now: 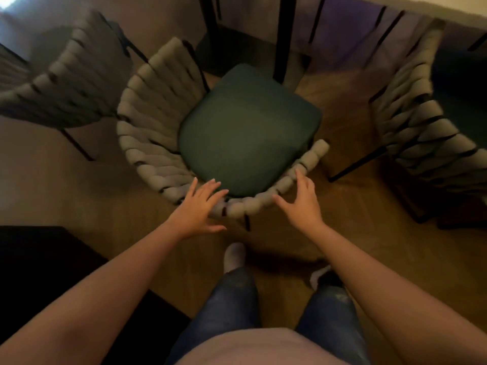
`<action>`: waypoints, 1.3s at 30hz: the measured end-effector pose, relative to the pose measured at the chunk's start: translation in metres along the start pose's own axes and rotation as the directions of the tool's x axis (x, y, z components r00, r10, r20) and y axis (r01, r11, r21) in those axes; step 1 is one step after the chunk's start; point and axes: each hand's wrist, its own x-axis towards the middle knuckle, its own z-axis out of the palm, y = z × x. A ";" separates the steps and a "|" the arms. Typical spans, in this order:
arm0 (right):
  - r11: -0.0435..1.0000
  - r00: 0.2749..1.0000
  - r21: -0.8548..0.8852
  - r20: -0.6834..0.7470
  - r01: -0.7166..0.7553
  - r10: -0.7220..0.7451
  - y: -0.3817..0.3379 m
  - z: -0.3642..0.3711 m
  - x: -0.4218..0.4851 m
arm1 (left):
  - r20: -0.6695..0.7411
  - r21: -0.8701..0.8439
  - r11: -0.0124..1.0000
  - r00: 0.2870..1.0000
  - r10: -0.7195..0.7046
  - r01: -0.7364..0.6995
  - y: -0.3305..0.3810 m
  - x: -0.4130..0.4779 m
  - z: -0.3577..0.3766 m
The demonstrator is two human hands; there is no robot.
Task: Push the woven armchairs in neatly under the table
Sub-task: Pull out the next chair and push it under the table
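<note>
Standing behind the middle armchair (155, 119), a person reaches both hands to its woven back rim. The left hand (201, 206) and right hand (303, 204) are open with fingers spread, gripping nothing; blur hides whether they touch. The chair sits askew, its green cushion (245, 127) up against a black table leg (281, 40). The left armchair (66, 80) and right armchair (421, 119) stand near on either side.

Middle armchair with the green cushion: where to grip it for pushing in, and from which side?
Likely the top rim of its woven backrest, from behind, one hand either side of centre: its seat opens toward the table legs, so pushing drives it straight in. Left hand and right hand are open there.
</note>
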 end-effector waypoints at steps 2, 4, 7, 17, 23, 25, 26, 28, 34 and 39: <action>0.981 0.998 -0.189 -0.049 0.035 -0.045 -0.024 0.033 -0.009 | 0.044 0.059 0.998 0.999 -0.020 0.018 -0.035 -0.025 0.002; 0.920 0.993 -0.378 0.000 0.109 -0.117 -0.039 0.055 -0.015 | 0.058 0.080 0.995 0.996 -0.065 0.061 -0.061 -0.043 0.007; 0.837 0.975 -0.514 0.204 0.187 -0.092 -0.051 0.075 -0.018 | 0.131 0.126 0.989 0.987 -0.088 0.072 -0.076 -0.049 0.009; 0.684 0.933 -0.670 0.358 0.288 -0.042 -0.081 0.137 -0.013 | 0.234 0.247 0.969 0.971 -0.045 -0.015 -0.147 -0.008 -0.004; 0.753 0.929 -0.654 0.319 0.073 0.186 -0.117 0.177 0.019 | 0.336 0.358 0.910 0.938 0.082 -0.208 -0.233 0.025 -0.018; 0.754 0.917 -0.656 0.328 0.049 0.226 -0.127 0.192 0.024 | 0.371 0.390 0.882 0.922 0.114 -0.266 -0.261 0.034 -0.024; 0.722 0.913 -0.690 0.329 0.058 0.240 -0.130 0.199 0.023 | 0.376 0.416 0.862 0.918 0.126 -0.288 -0.271 0.039 -0.025; 0.659 0.917 -0.748 0.312 0.076 0.248 -0.133 0.207 0.026 | 0.419 0.450 0.825 0.897 0.142 -0.341 -0.286 0.050 -0.029; 0.661 0.920 -0.745 0.314 0.088 0.232 -0.125 0.199 0.031 | 0.449 0.390 0.801 0.853 0.265 -0.454 -0.294 0.066 -0.032; 0.647 0.938 -0.755 0.292 0.105 0.188 -0.116 0.170 0.042 | 0.448 0.357 0.821 0.853 0.267 -0.445 -0.272 0.083 -0.044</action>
